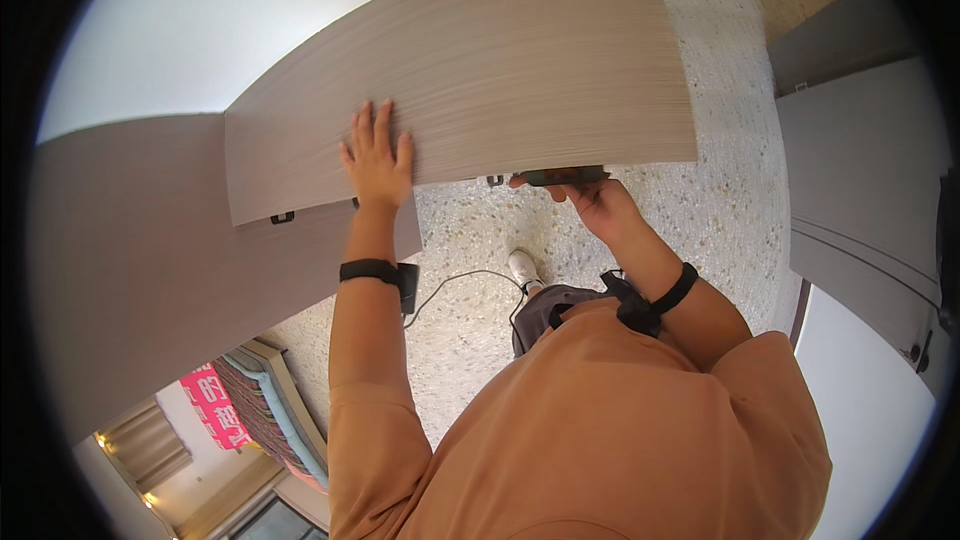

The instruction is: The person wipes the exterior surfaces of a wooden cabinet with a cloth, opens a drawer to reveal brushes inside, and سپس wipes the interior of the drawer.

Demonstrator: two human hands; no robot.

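My left hand (pixel 381 165) lies palm down with spread fingers on a wood-grain board (pixel 510 67), near its front edge. In my right hand (pixel 604 206) is a flat dark device (pixel 564 175), possibly a phone, held level just at the board's edge. The fingers pass under the device and are partly hidden. Beside those fingertips, a small black fitting (pixel 495 181) shows below the edge. Another black fitting (pixel 282 217) sits below the board to the left of my left hand.
A brownish panel (pixel 135 240) stands at the left. Grey cabinet or door panels (pixel 862 165) are at the right. Speckled terrazzo floor (pixel 457 315) lies below. A thin black cable (pixel 457 274) hangs near my left wristband (pixel 369 270). A bed (pixel 277 405) is at lower left.
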